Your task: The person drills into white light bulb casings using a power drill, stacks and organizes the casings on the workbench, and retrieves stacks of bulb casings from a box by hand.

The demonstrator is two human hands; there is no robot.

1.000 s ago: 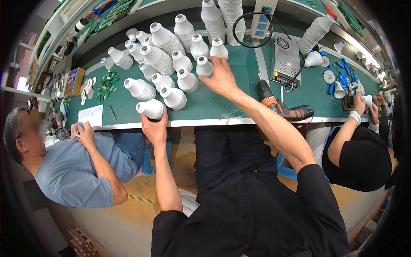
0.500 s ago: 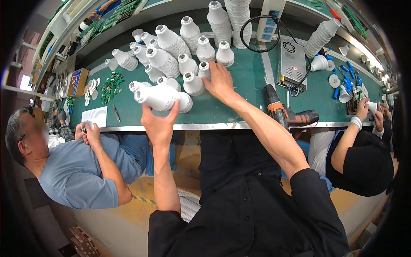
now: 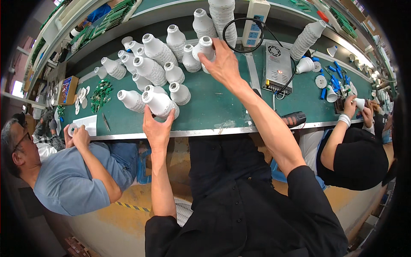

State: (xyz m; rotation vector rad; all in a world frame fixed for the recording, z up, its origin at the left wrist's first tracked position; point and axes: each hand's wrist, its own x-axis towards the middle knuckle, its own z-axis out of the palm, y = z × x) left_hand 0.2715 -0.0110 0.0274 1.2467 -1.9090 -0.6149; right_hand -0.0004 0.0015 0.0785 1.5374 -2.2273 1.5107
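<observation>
White plastic bulb housings, many nested in stacks, stand on the green bench mat. My left hand (image 3: 157, 130) has thumb and fingers spread round the lower part of a bulb housing (image 3: 156, 102) near the bench's front edge, tilted slightly left. Next to it are another leaning housing (image 3: 130, 101) and one standing upright (image 3: 179, 93). Farther back, my right hand (image 3: 223, 65) grips a single housing (image 3: 204, 48) by its side; it overlaps the housing (image 3: 191, 58) to its left. Whether its base touches the mat is hidden.
Right of my hands stand a power strip (image 3: 255, 23) with a black cable and a metal power supply (image 3: 277, 66). My forearm partly covers a power drill (image 3: 293, 119). Co-workers sit at left (image 3: 77, 171) and right (image 3: 355, 158). Tweezers (image 3: 105, 122) and green circuit boards (image 3: 101, 94) lie left.
My right hand has moved back over the bench with its housing. The housing in my left hand, tipped far over before, is now more upright. The whole view has shifted slightly.
</observation>
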